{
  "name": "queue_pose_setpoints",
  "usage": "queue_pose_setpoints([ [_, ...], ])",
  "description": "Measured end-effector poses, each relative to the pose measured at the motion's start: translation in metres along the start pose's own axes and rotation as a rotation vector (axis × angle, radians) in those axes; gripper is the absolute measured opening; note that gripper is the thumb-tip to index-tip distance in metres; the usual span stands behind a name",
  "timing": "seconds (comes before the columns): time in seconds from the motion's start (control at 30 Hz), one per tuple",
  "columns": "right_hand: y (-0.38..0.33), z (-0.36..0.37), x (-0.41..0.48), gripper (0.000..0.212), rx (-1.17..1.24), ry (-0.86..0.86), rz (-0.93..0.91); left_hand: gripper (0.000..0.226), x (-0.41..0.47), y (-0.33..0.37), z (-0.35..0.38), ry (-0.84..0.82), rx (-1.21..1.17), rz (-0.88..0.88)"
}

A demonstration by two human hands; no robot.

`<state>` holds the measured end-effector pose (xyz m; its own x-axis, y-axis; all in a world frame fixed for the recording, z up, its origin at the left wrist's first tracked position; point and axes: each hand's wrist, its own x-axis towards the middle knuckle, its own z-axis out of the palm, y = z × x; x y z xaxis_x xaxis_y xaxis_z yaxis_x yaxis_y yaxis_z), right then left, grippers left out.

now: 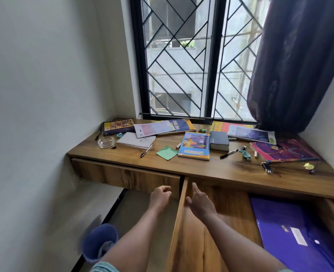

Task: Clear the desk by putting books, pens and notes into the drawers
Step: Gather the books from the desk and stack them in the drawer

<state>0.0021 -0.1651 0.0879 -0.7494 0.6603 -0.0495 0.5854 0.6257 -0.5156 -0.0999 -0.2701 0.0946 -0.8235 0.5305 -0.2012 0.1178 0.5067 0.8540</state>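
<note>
So far almost nothing has left the desk [211, 169], a wooden top under a barred window, seen from the person's own head height. On the floor at far left stands a blue waste bin [100, 242]. Along the desk's left end lie a book with a patchwork cover [118, 125], a glass dish [105, 142], a white notepad [135, 141] and a pen [147, 150] just beside it. Below them the left drawer [127, 176] looks closed. The left hand [160, 195] hovers just in front of that drawer's lower edge, fingers loosely curled, holding nothing. Mid-desk lie a "Core Java" book [180, 125], green sticky notes [167, 152], a blue and yellow book [194, 146] and a thick grey book [219, 140], with a black pen [229, 153] near it. The right hand [198, 203] reaches over the left wall of the right drawer [231, 213], fingers straight and slightly spread, also empty. Whether its thumb touches the wall is hard to tell. That drawer is pulled well out and shows a purple folder [292, 232] on its right side. Further right on the desk lie more books, among them a pink and purple book [284, 151], and a crumpled yellow note [307, 165]. Judging from this, one drawer stands ready. Every book, pen and note is yet to be moved.
</note>
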Motion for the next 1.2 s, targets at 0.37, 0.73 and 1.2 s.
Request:
queue_pose_setpoints([
  [0.37, 0.032, -0.044, 0.155, 0.043, 0.055, 0.012, 0.243, 0.039, 0.137, 0.057, 0.014, -0.051, 0.198, -0.037],
  [0.73, 0.053, -0.006, 0.284, 0.041, 0.02, 0.111, 0.463, 0.075, 0.253, 0.082, 0.076, -0.16, 0.505, -0.04],
  [1.2, 0.046, -0.03, 0.336, 0.044, 0.526, 0.167, 0.674, 0.065, 0.272, 0.07, 0.078, -0.105, 0.555, 0.015],
])
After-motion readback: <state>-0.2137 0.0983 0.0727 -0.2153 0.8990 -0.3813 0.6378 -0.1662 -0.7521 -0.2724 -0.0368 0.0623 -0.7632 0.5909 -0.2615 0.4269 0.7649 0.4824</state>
